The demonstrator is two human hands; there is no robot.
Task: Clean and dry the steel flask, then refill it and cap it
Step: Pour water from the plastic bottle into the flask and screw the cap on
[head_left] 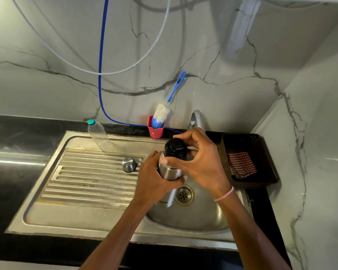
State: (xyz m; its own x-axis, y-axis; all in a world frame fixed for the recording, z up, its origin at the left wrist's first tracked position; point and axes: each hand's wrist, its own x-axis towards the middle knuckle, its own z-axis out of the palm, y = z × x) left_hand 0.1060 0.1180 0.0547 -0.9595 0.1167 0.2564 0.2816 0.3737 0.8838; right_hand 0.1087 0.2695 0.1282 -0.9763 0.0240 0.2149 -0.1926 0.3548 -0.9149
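I hold the steel flask [169, 172] upright over the sink basin [199, 217]. My left hand [154, 180] grips its body from the left. My right hand [199, 162] curls its thumb and fingers round the black inner cap [175, 148] sitting on the flask's mouth. The flask's steel outer cup [128, 164] stands upside down on the ribbed drainboard [82, 180], apart from both hands. A clear plastic water bottle [98, 136] with a teal cap leans at the back of the drainboard.
A blue and white bottle brush [161, 115] stands in a red holder [155, 130] behind the sink. The tap [196, 119] rises behind my right hand. A dark basket [261, 168] with a red checked cloth [241, 164] sits at the right. The drain [184, 195] lies below the flask.
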